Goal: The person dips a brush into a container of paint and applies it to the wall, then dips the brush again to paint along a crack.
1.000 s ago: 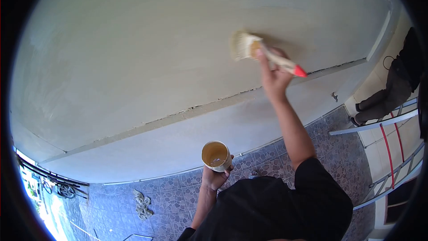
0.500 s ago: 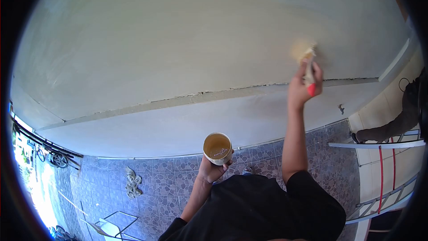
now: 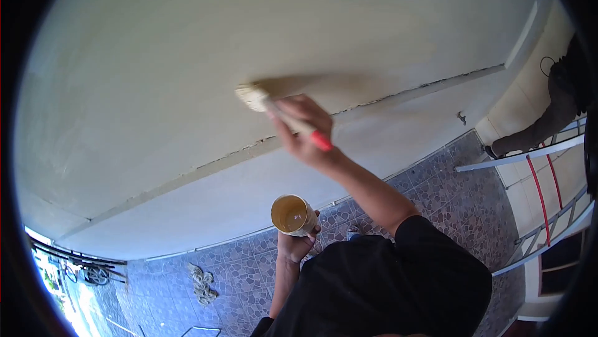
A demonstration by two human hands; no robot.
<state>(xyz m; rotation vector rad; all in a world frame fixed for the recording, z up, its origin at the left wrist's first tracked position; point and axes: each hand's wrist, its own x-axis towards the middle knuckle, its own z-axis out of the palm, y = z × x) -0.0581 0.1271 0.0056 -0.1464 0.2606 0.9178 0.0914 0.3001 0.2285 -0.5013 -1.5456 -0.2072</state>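
My right hand [image 3: 306, 126] is closed around the handle of a paintbrush [image 3: 252, 96], whose red handle end sticks out toward me. The pale bristles are at the surface of the wall [image 3: 187, 81], casting a shadow to the right. Lower down, my left hand [image 3: 295, 245] grips a cup [image 3: 291, 213] from below and beside it. The cup is tilted slightly so its inside shows, with yellowish liquid at the bottom. It is held in front of my body, apart from the wall.
A cracked ledge [image 3: 249, 149] runs along the wall. A crumpled cloth [image 3: 202, 284] lies on the patterned tile floor [image 3: 249, 268]. To the right, a person's leg [image 3: 536, 128] is by a metal ladder [image 3: 529, 153] with red bars. A small tap [image 3: 461, 118] juts from the lower wall.
My right hand has swept the paintbrush leftward and a little down along the wall. My left hand still holds the cup, and the view has turned somewhat.
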